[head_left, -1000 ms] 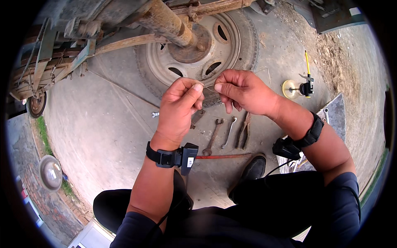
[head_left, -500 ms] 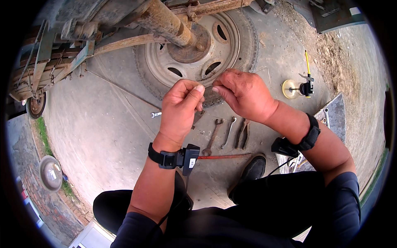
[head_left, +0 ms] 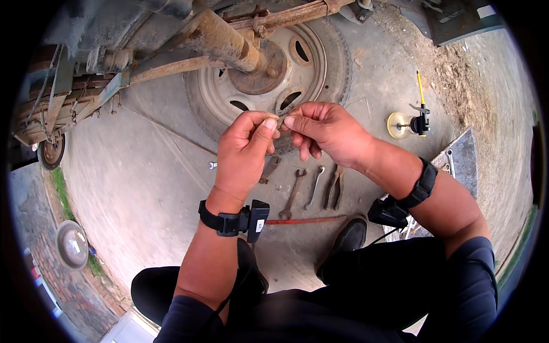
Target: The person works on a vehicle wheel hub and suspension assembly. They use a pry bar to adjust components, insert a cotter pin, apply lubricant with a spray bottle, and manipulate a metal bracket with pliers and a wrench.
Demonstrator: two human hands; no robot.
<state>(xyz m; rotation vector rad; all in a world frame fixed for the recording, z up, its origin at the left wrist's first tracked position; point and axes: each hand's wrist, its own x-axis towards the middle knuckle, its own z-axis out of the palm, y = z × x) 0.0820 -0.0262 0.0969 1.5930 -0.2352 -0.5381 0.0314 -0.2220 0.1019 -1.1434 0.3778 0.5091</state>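
Observation:
My left hand (head_left: 239,151) and my right hand (head_left: 337,134) meet in front of the wheel, thumbs pressed against forefingers. A very thin wire-like piece runs between the two pinches, mostly hidden by the fingertips. The other fingers of my right hand hang loosely curled. Behind the hands a tyre with a pale steel rim (head_left: 313,71) lies against the rusty axle (head_left: 231,43). On the concrete below are a rusty open-end wrench (head_left: 295,193), a slim shiny wrench (head_left: 315,187) and dark pliers (head_left: 334,188).
A red rod (head_left: 306,220) lies crosswise by my shoes. To the right stands an oil can (head_left: 398,125) with a yellow spout, near a metal tray (head_left: 464,153) holding tools. Rusty leaf springs (head_left: 171,70) hang overhead. A round basin (head_left: 72,244) sits far left.
My right hand has shifted left and its fingertips have come closer to the left hand's. Its lower fingers have dropped into view. Less of the thin piece shows between the pinches.

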